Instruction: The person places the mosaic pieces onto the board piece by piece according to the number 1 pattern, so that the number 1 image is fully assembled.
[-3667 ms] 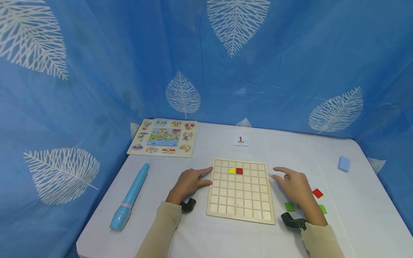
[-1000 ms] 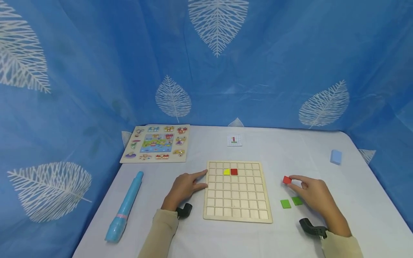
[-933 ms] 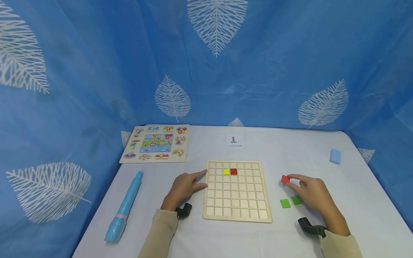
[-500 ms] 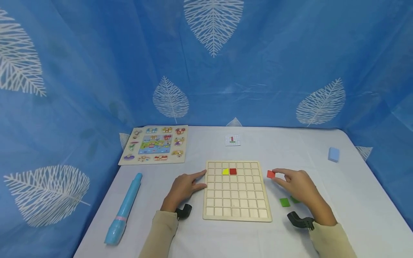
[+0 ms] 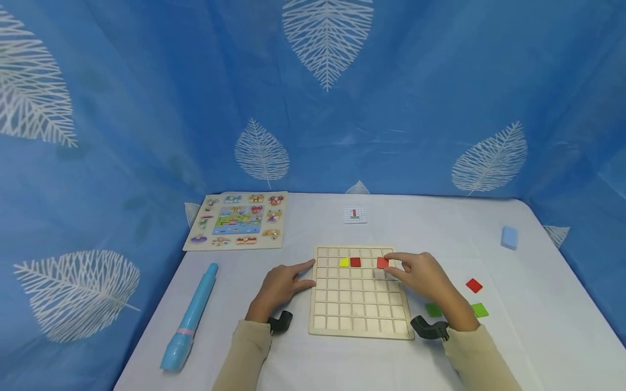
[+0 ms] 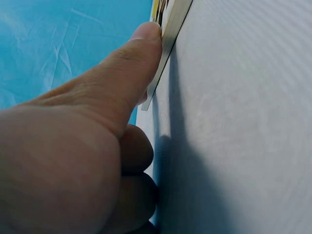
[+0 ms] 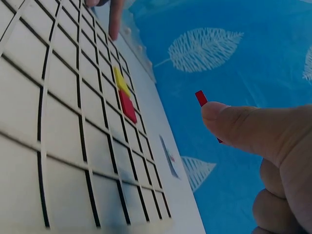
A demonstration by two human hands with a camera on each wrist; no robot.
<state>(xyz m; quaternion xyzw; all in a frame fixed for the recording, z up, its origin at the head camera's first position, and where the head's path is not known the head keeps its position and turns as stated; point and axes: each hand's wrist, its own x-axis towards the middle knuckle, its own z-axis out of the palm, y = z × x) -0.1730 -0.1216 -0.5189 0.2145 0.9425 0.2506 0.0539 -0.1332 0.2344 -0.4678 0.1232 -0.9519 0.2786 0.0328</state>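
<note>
From the head, the right hand [image 5: 424, 274] pinches a red tile [image 5: 382, 263] between thumb and index finger over the right part of the grid board [image 5: 357, 310]. The left hand [image 5: 279, 285] grasps nothing; its index finger and thumb touch the board's left edge. Two neighbouring cells in the second row from the far side contain a yellow piece [image 5: 344, 263] and a seated tile [image 5: 355, 262]. Farther left, the puzzle board [image 5: 209, 246] carries coloured picture pieces. A loose tile [image 5: 474, 285] and two green tiles [image 5: 480, 310] lie on the desk [image 5: 548, 304] beside the right forearm; a low swing could drag them.

In the left wrist view, the thumb is against the board's side; pushing too hard could slide the board over the cloth.

In the right wrist view, the pinched tile appears edge-on, apparently raised clear of the cells. So thin a piece could slip, land crooked across a divider, or nudge the seated ones.
</note>
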